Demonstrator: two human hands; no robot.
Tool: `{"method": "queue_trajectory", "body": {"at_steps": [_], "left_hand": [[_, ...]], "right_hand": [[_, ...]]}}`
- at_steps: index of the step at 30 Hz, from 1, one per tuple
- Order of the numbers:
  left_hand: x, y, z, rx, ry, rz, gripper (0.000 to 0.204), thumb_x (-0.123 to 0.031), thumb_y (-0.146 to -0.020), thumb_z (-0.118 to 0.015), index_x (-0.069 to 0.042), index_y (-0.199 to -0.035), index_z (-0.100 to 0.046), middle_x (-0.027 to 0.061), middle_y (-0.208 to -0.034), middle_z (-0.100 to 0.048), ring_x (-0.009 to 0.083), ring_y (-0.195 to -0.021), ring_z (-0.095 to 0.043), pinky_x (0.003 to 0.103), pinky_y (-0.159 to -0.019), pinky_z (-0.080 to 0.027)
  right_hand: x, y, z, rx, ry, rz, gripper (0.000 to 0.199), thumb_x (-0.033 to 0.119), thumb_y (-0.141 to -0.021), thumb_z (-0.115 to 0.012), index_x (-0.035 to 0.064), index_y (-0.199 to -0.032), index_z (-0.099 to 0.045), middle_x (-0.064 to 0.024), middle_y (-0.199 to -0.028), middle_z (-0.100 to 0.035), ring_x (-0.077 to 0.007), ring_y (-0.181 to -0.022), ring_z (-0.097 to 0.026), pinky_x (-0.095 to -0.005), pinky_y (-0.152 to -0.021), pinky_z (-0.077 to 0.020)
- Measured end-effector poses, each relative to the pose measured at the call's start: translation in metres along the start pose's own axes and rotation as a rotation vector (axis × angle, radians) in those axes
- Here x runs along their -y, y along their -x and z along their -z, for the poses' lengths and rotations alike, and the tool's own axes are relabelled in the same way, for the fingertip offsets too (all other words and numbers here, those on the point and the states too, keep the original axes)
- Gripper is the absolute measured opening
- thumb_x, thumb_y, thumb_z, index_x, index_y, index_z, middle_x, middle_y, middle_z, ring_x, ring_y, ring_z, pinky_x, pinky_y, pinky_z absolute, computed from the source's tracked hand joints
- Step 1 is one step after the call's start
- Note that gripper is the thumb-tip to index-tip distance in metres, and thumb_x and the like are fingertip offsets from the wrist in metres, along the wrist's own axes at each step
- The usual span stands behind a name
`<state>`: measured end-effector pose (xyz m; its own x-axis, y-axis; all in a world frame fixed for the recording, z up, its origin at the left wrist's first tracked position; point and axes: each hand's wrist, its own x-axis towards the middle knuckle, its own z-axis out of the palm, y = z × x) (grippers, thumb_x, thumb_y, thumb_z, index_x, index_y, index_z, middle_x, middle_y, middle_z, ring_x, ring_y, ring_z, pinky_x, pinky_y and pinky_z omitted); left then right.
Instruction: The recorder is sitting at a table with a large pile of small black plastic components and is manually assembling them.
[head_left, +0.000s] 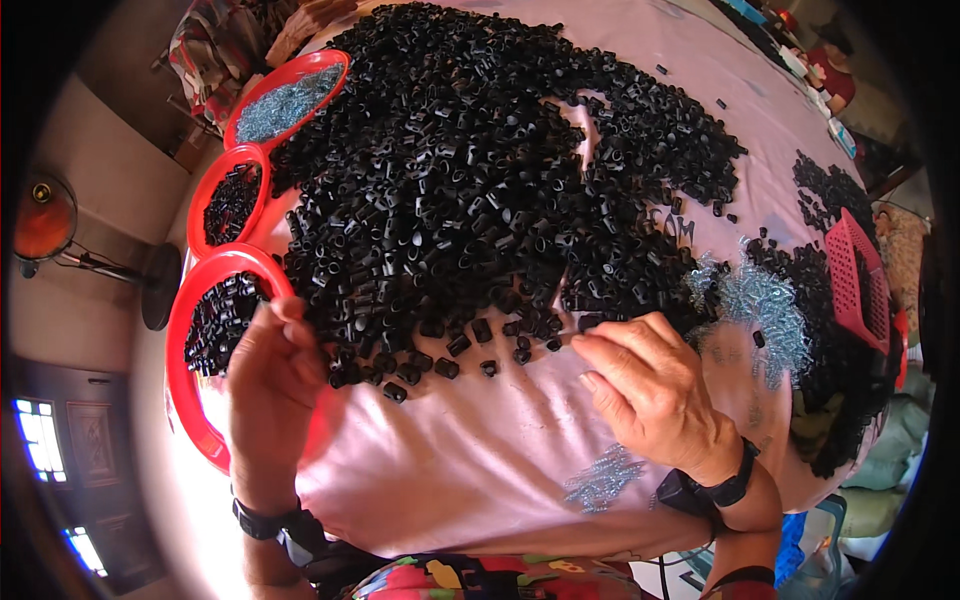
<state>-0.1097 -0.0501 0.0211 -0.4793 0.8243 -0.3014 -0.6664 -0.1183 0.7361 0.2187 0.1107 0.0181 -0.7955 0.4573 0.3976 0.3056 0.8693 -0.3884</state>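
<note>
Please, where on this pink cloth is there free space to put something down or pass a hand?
The widest bare patch of pink cloth lies at the near edge, between the left hand and right hand, below the black pile. A smaller strip runs along the far right edge. The centre is crowded with black pieces, and red bowls line the left edge.

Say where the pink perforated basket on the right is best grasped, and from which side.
Grip the pink perforated basket by its raised near rim, coming from above: it sits tilted on the black plastic pieces, open side up, and more pieces crowd its lower sides.
</note>
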Motion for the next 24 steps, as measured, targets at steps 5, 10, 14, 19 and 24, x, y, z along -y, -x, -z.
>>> {"method": "queue_trajectory", "body": {"at_steps": [5,10,14,19,24], "left_hand": [[0.026,0.013,-0.067,0.341,-1.025,-0.072,0.025,-0.01,-0.099,-0.073,-0.001,-0.122,-0.073,0.0063,-0.088,-0.071,0.0135,-0.072,-0.069,0.027,-0.065,-0.054],[0.05,0.007,-0.086,0.52,-1.611,-0.41,0.03,-0.004,-0.087,-0.082,-0.004,-0.117,-0.076,0.0112,-0.097,-0.069,0.0242,-0.078,-0.071,0.036,-0.07,-0.057],[0.058,0.002,-0.085,0.574,-1.691,-0.521,0.026,-0.004,-0.087,-0.082,-0.004,-0.112,-0.076,0.011,-0.097,-0.068,0.0253,-0.081,-0.071,0.037,-0.071,-0.058],[0.064,0.003,-0.087,0.629,-1.446,-0.357,0.022,-0.008,-0.09,-0.076,-0.007,-0.111,-0.069,0.013,-0.096,-0.065,0.0379,-0.082,-0.069,0.046,-0.071,-0.057],[0.069,0.004,-0.094,0.642,-1.425,-0.316,0.026,-0.006,-0.09,-0.075,-0.006,-0.115,-0.069,0.0142,-0.098,-0.066,0.0389,-0.084,-0.07,0.046,-0.072,-0.057]], "right_hand": [[-0.001,0.001,0.024,0.08,-0.075,-0.102,0.009,0.006,-0.082,-0.08,0.0038,-0.084,-0.071,-0.0085,-0.072,-0.062,-0.0283,-0.07,-0.065,-0.0405,-0.062,-0.0528],[-0.001,0.011,0.045,0.432,-0.169,-0.11,0.011,0.011,-0.08,-0.082,0.0067,-0.082,-0.072,-0.0055,-0.075,-0.068,-0.027,-0.069,-0.066,-0.0398,-0.064,-0.0532],[0.002,0.011,0.046,0.595,-0.146,-0.064,0.016,0.014,-0.085,-0.074,0.0071,-0.076,-0.063,-0.008,-0.074,-0.065,-0.0287,-0.077,-0.069,-0.0412,-0.067,-0.0563],[0.007,0.01,0.039,0.611,-0.12,-0.021,0.014,0.012,-0.083,-0.074,0.0057,-0.077,-0.062,-0.0098,-0.076,-0.064,-0.0291,-0.078,-0.069,-0.0395,-0.069,-0.0566],[0.005,0.009,0.028,0.418,-0.057,-0.046,0.014,0.008,-0.083,-0.074,0.0063,-0.08,-0.061,-0.0091,-0.077,-0.063,-0.028,-0.078,-0.067,-0.0389,-0.07,-0.0558]]}}
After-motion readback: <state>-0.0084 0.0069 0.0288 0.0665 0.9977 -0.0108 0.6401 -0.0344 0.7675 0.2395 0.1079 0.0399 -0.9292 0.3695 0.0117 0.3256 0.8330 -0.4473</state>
